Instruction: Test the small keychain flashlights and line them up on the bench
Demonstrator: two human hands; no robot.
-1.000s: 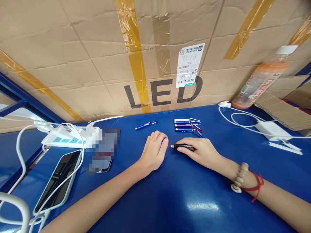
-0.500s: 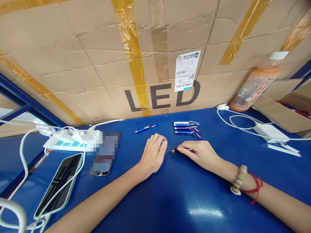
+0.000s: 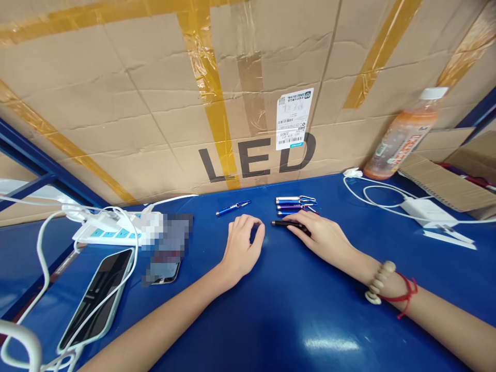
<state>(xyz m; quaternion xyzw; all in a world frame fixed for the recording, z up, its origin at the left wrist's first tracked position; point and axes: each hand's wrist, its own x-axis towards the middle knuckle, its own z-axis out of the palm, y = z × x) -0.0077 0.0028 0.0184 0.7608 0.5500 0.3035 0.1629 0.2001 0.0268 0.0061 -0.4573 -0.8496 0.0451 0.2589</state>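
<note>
My right hand (image 3: 321, 235) lies on the blue table (image 3: 279, 310), its fingers closed on a small black pen light (image 3: 284, 223) that rests just below a row of three pen lights (image 3: 292, 205) with clips. My left hand (image 3: 242, 245) rests on the table a little to the left, fingers loosely curled, holding nothing. A single blue pen light (image 3: 232, 207) lies apart, beyond my left hand. A bead bracelet and a red string are on my right wrist.
A big cardboard box marked LED (image 3: 248, 103) stands along the back. A white power strip (image 3: 112, 230) with cables and two phones (image 3: 95, 297) lie at the left. An orange drink bottle (image 3: 401, 137), a white charger (image 3: 424, 212) and cardboard pieces are at the right.
My right hand has slid the black pen light away from me, up against the row of pen lights. My left hand has curled slightly and stayed in place.
</note>
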